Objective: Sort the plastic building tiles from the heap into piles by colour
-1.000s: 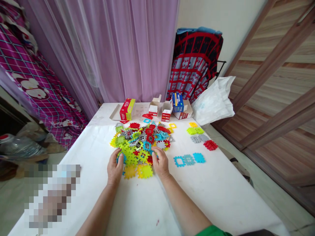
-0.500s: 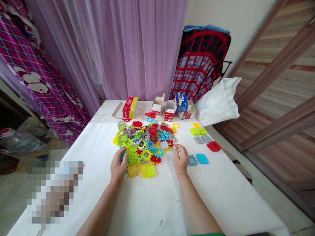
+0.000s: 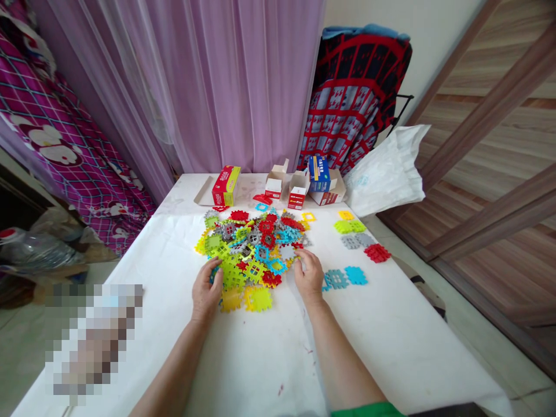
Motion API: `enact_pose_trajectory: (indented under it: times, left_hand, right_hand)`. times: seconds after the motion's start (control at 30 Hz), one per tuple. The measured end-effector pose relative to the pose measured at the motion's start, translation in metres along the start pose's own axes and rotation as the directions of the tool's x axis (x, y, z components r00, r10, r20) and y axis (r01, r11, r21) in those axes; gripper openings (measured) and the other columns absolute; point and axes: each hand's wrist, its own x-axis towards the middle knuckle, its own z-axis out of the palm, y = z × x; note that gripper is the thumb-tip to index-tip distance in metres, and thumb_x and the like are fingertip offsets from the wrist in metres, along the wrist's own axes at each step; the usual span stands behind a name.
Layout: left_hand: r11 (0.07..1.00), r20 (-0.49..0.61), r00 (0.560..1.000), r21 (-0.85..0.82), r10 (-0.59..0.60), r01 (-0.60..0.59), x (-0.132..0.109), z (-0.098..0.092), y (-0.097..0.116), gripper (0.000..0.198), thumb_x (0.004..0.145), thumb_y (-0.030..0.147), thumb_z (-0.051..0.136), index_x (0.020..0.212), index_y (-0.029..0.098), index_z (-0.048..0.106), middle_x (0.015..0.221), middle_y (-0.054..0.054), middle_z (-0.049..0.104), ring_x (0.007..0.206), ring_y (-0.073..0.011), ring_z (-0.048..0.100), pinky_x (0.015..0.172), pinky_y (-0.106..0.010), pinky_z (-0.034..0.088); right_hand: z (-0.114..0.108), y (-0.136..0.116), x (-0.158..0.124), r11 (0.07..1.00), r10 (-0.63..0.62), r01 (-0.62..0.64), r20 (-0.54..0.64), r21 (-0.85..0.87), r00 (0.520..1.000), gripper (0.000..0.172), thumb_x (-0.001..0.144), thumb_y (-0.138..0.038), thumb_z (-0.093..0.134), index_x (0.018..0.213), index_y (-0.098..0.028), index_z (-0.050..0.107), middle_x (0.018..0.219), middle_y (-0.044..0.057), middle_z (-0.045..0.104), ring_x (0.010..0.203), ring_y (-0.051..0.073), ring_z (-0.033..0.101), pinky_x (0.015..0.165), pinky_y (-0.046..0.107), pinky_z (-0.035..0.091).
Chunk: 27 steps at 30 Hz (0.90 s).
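A heap of interlocking plastic building tiles (image 3: pixel 237 272) in green, yellow, red, blue and grey lies in the middle of the table. My left hand (image 3: pixel 207 292) rests at its near left edge, thumb apart from the curved fingers, with a blue tile partly hidden beside them. On the right side of the heap is my right hand (image 3: pixel 309 278), its fingers loosely bent and apart, the tips close to a light grey tile (image 3: pixel 287 252). Neither hand visibly holds a tile. A row of blue tiles (image 3: pixel 336 279) lies just right of my right hand, partly hidden by it.
Toward the right edge are yellow tiles (image 3: pixel 346 215), green tiles (image 3: pixel 348 226), grey tiles (image 3: pixel 351 242) and red tiles (image 3: pixel 377 253). Several cardboard boxes, including a red-yellow box (image 3: pixel 226 186) and a blue box (image 3: pixel 319 174), stand along the back beside a white bag (image 3: pixel 386 171).
My right hand has moved left, from the blue tiles to the heap's right edge. My left hand stays beside the heap. The camera view has shifted slightly.
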Motion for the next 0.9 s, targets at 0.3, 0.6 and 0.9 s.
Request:
enact_pose_trajectory:
  times: [0.3, 0.6, 0.9]
  left_hand:
    - [0.999, 0.007, 0.999, 0.012, 0.033, -0.033, 0.002, 0.000, -0.003, 0.032, 0.084, 0.041, 0.050, 0.101, 0.019, 0.066, 0.118, -0.009, 0.068, 0.114, -0.0234, 0.061, 0.104, -0.042, 0.045]
    - [0.998, -0.003, 0.999, 0.039, 0.052, -0.052, 0.002, 0.000, -0.005, 0.031, 0.084, 0.041, 0.049, 0.099, 0.020, 0.066, 0.117, -0.009, 0.068, 0.113, -0.0233, 0.062, 0.103, -0.043, 0.046]
    - [0.997, 0.008, 0.998, 0.052, 0.059, -0.059, 0.002, 0.000, -0.004, 0.030, 0.084, 0.039, 0.049, 0.100, 0.020, 0.067, 0.118, -0.009, 0.068, 0.113, -0.0233, 0.062, 0.103, -0.042, 0.046]
  right_hand:
    - [0.005, 0.000, -0.002, 0.996, -0.094, 0.094, -0.060, 0.001, 0.994, 0.023, 0.084, -0.015, 0.049, 0.095, -0.020, 0.069, 0.100, 0.009, 0.071, 0.097, 0.021, 0.064, 0.090, 0.037, 0.051]
    - [0.005, 0.002, -0.002, 0.995, -0.089, 0.086, -0.063, -0.050, 0.994, 0.023, 0.085, -0.018, 0.048, 0.097, -0.020, 0.068, 0.102, 0.009, 0.070, 0.098, 0.021, 0.063, 0.090, 0.036, 0.050]
    - [0.008, 0.010, -0.002, 0.979, -0.023, 0.040, 0.085, -0.200, 0.996, 0.032, 0.080, -0.023, 0.055, 0.110, -0.020, 0.065, 0.118, 0.010, 0.064, 0.108, 0.024, 0.056, 0.092, 0.037, 0.044]
